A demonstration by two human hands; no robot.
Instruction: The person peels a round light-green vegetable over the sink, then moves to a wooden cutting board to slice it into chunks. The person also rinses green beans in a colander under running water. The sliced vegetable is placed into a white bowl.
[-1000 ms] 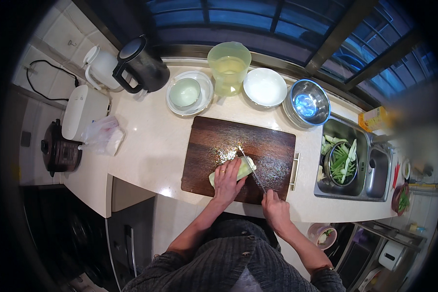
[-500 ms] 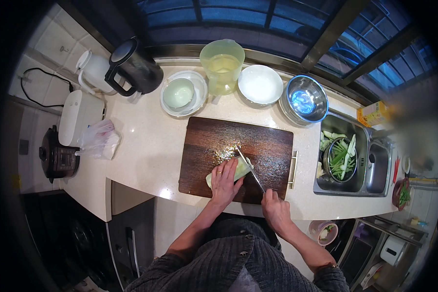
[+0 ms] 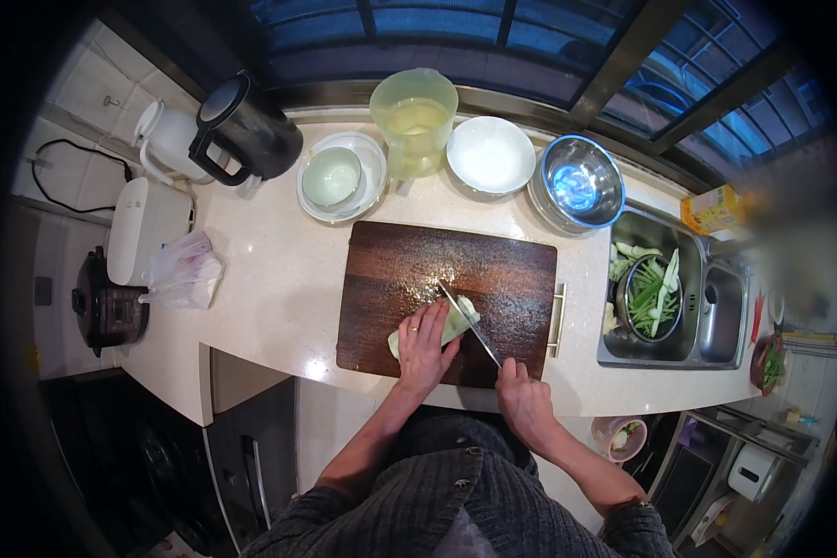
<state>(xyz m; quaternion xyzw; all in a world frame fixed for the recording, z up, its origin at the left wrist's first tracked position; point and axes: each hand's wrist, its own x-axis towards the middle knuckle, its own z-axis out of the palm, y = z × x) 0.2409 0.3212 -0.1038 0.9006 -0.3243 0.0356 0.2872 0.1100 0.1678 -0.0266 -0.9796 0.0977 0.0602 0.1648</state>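
Note:
A dark wooden cutting board point(image 3: 395, 256) lies on the counter in front of me. On it rests a thick, pale-green peeled gourd point(image 3: 456, 325), set at a slant; its exact kind is hard to tell. My left hand point(image 3: 423, 353) presses down over the gourd and holds it, covering its middle. My right hand point(image 3: 524, 402) is closed round the handle of a kitchen knife point(image 3: 474, 327). The blade stands across the gourd's far right end, with a pale cut piece point(image 3: 469, 305) on its right side.
Behind the board stand a bowl on plates point(image 3: 333, 177), a jug point(image 3: 414, 126), a white bowl point(image 3: 490, 156) and steel bowls point(image 3: 581, 186). Right is a sink point(image 3: 688, 357) with green peelings. A black kettle point(image 3: 248, 130), plastic bag point(image 3: 186, 272) and cooker point(image 3: 112, 302) are left.
The knife and my right hand have shifted slightly left along the gourd, and the piece right of the blade now shows more. The whole view has moved a little.

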